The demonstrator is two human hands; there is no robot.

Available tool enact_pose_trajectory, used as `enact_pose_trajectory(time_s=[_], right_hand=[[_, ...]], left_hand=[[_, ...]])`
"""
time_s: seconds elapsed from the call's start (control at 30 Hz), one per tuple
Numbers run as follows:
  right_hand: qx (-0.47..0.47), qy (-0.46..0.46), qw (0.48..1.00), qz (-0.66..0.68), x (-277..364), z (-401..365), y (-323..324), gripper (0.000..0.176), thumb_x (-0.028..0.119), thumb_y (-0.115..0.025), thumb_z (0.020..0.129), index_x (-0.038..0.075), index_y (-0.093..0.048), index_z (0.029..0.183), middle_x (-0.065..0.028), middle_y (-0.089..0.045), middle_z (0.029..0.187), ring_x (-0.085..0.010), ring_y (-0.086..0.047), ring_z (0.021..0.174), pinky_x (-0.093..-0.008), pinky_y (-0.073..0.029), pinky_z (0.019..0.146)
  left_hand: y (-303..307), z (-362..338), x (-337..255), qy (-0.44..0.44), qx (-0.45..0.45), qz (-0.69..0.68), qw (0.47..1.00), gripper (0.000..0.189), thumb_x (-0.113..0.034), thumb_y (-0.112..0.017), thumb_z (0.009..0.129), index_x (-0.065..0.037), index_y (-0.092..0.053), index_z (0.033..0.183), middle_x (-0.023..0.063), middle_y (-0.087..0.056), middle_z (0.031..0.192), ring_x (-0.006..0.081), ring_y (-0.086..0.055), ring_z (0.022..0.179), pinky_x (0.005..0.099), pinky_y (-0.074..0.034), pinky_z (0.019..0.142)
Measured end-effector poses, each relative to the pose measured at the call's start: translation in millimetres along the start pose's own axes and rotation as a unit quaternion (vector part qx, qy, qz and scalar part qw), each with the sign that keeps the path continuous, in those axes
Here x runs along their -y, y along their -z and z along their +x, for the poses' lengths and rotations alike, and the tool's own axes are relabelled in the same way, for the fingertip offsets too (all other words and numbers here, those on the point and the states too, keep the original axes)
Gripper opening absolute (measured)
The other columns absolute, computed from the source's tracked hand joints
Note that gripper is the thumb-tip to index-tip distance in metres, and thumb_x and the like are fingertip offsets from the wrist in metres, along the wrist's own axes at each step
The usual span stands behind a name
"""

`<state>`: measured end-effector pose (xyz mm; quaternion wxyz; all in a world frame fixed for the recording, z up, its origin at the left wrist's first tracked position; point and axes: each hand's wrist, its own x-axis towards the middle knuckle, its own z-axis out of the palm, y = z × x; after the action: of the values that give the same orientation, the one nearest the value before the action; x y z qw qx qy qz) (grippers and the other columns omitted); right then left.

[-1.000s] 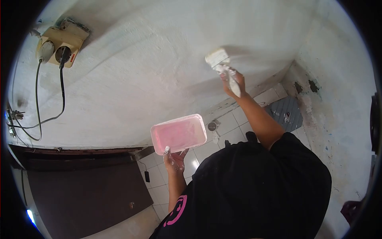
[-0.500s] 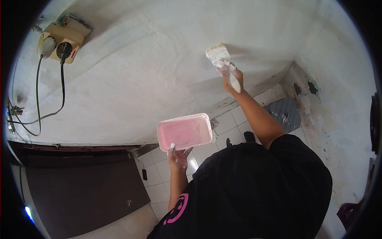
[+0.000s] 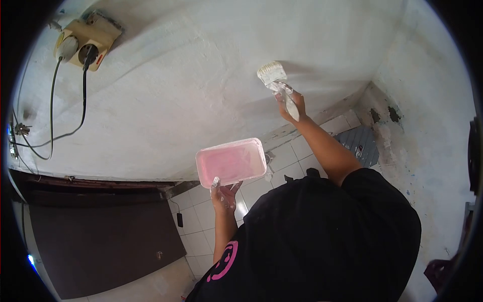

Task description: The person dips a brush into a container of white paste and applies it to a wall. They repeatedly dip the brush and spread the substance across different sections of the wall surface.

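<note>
My right hand [image 3: 291,104] is closed round the handle of a wide paintbrush [image 3: 272,74], whose pale bristles point up and left against the white wall [image 3: 201,65]. White paint coats the brush and spots my fingers. Below and to the left, my left hand [image 3: 224,198] grips the near edge of a shallow pink tray [image 3: 231,162], with the paint-smeared thumb at the rim and the other fingers partly hidden beneath. Pale residue lines the tray's rim and part of its inside.
A socket block [image 3: 83,45] with two plugs and hanging cables is on the wall at upper left. A dark brown panel [image 3: 100,241] fills the lower left. A grey ridged mat [image 3: 358,143] lies on the tiled floor [image 3: 198,216] near the right corner.
The brush and my right hand have shifted slightly down and left in view. The tray appears slightly higher, and the socket block has moved right and up as the view turned.
</note>
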<state>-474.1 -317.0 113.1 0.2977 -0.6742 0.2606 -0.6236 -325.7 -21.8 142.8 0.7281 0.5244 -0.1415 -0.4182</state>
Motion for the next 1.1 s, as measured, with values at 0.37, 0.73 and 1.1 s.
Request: enact_pose_trajectory(time_s=[0.37, 0.73, 1.1], right_hand=[[0.024, -0.027, 0.998, -0.051, -12.5, -19.9, -5.8, 0.025, 0.021, -0.064, 0.083, 0.007, -0.063, 0.105, -0.0143, -0.066, 0.082, -0.0328, -0.064, 0.075, -0.0378, -0.051, 0.066], [0.022, 0.01, 0.997, -0.076, -19.7, -35.9, -4.7, 0.023, 0.019, -0.064, 0.082, 0.007, -0.065, 0.102, -0.0146, -0.066, 0.084, -0.0321, -0.065, 0.075, -0.0358, -0.052, 0.063], [0.037, -0.008, 0.995, -0.094, -13.4, -15.9, -5.9, 0.024, 0.017, -0.064, 0.084, 0.003, -0.064, 0.103, -0.0162, -0.067, 0.088, -0.0293, -0.066, 0.078, -0.0322, -0.051, 0.068]], left_hand=[[-0.2, 1.3, -0.8, 0.014, -0.003, -0.007, 1.0, 0.069, -0.038, -0.05, 0.087, -0.003, -0.022, 0.14, 0.0193, -0.038, 0.137, 0.0403, -0.046, 0.121, 0.056, -0.042, 0.097], [-1.6, -0.5, -2.0, 0.009, 0.016, -0.007, 1.0, 0.07, -0.04, -0.051, 0.086, -0.003, -0.023, 0.139, 0.0198, -0.039, 0.136, 0.0398, -0.048, 0.118, 0.0548, -0.043, 0.095], [6.4, -5.0, 4.1, 0.001, 0.016, -0.097, 0.995, 0.059, -0.029, -0.057, 0.086, -0.003, -0.032, 0.133, 0.0185, -0.048, 0.128, 0.0387, -0.054, 0.112, 0.0544, -0.046, 0.093]])
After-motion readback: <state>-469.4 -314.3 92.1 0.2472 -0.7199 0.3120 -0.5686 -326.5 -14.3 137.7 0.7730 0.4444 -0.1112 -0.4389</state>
